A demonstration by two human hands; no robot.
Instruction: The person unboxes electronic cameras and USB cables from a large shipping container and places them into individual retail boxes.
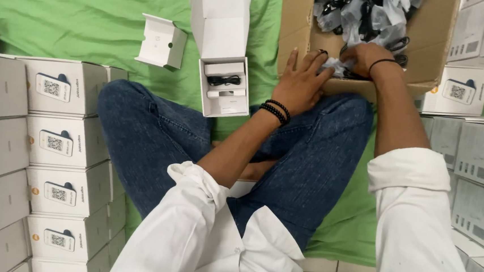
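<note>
Both hands are meeting at the front edge of a brown cardboard carton (430, 47), where a small clear plastic packet (333, 65) is being held between them. The left hand (301, 80), wearing a ring and dark bead bracelets, is lying with fingers spread and extended, its fingertips touching the packet. The right hand (365, 58), wearing a thin dark band at the wrist, is curling closed over the packet's other side. The carton is sitting just beyond the person's crossed legs in blue jeans (157, 136) and is holding a heap of similar packets with black cables (364, 14) inside. To the left of the hands, an open white box (223, 86) is lying on a green cloth (63, 15), its lid standing up and a black cable and white inserts showing inside. Farther left, a white cardboard insert (162, 42) is lying apart. Stacks of closed white boxes (53, 157) are standing on the left, and more white boxes (479, 152) on the right.
</note>
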